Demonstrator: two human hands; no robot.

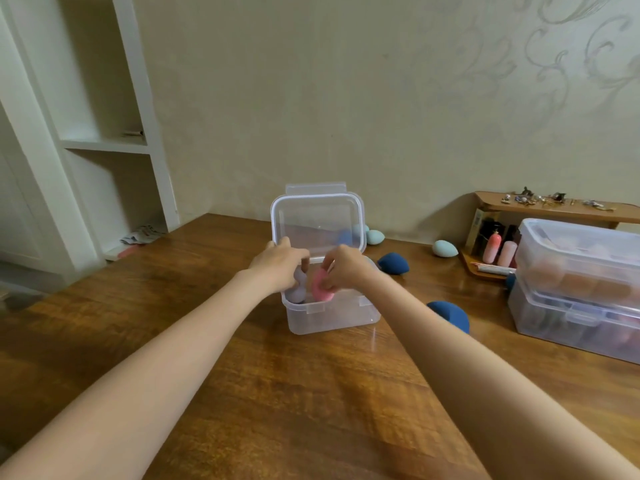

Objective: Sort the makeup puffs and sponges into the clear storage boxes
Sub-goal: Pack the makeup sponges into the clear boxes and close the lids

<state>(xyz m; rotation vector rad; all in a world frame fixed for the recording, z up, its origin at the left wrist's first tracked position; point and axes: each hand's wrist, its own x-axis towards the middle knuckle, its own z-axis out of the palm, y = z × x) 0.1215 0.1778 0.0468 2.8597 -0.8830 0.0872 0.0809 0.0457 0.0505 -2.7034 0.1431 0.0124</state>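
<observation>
While the left hand grips a lavender sponge, the right hand pinches a pink puff over the box rim.

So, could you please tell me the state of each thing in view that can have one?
clear box: open, on the table
lid: upright behind the box
pink puff: pinched by right hand, at the box opening
lavender sponge: in the box, under left hand
stacked boxes: closed, filled
dark blue sponges: loose on table
</observation>
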